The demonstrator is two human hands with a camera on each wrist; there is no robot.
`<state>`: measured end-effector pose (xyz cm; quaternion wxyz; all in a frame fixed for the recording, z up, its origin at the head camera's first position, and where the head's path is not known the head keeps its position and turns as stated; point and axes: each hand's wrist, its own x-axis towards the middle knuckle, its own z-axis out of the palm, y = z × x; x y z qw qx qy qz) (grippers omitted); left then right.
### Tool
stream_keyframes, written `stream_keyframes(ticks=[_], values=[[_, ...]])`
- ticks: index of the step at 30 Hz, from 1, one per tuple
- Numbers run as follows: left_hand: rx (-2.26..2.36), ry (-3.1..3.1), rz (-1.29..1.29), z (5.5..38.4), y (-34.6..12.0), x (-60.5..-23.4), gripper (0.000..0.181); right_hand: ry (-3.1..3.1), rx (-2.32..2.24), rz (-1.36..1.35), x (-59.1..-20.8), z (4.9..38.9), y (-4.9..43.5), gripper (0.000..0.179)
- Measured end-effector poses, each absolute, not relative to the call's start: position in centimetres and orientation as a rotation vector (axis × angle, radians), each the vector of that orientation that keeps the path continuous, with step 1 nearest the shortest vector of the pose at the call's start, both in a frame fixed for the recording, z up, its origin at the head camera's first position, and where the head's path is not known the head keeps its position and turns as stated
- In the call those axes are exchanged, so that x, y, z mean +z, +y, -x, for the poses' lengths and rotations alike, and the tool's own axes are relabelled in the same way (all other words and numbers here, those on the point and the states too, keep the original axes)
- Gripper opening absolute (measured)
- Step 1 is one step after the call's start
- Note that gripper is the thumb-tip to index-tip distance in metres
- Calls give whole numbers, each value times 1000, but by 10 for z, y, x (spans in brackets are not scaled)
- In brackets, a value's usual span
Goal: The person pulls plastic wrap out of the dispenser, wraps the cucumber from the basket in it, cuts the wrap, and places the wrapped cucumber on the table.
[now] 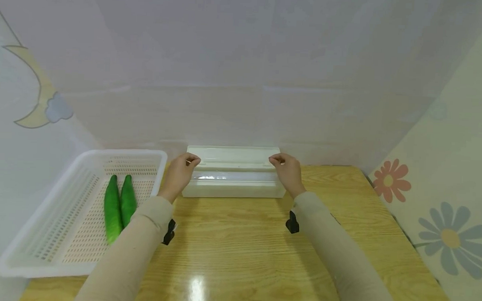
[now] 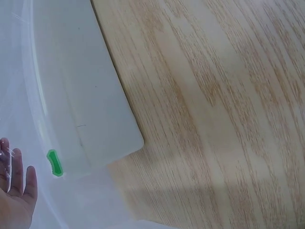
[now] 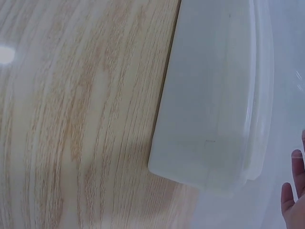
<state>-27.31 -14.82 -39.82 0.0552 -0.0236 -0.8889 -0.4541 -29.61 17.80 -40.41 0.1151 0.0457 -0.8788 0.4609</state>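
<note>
A white cling film dispenser [image 1: 233, 192] lies lengthwise against the back wall, its lid [image 1: 233, 154] raised. Inside shows the shiny roll of clear cling film [image 1: 234, 176]. At the dispenser's left end, my left hand [image 1: 179, 174] pinches the film between thumb and forefinger. My right hand [image 1: 289, 174] does likewise at the right end. The held film is transparent and hard to trace in the head view. In the left wrist view, a green piece [image 2: 55, 163] sits at the dispenser's corner, and glossy film lies across the fingers [image 2: 16, 171].
On the left stands a white plastic basket [image 1: 11, 260] holding two green cucumber-like vegetables [image 1: 112, 208]. The wooden table [image 1: 229, 252] runs toward me. Patterned cloth walls [image 1: 456, 153] enclose the back and sides.
</note>
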Motion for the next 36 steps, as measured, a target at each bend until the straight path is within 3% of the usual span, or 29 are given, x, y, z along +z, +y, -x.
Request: stream_keyframes(ticks=[36], values=[[-1398,-2545,62,270,-148,-365,28,-2390,1414,-88,-368,291,172,26]])
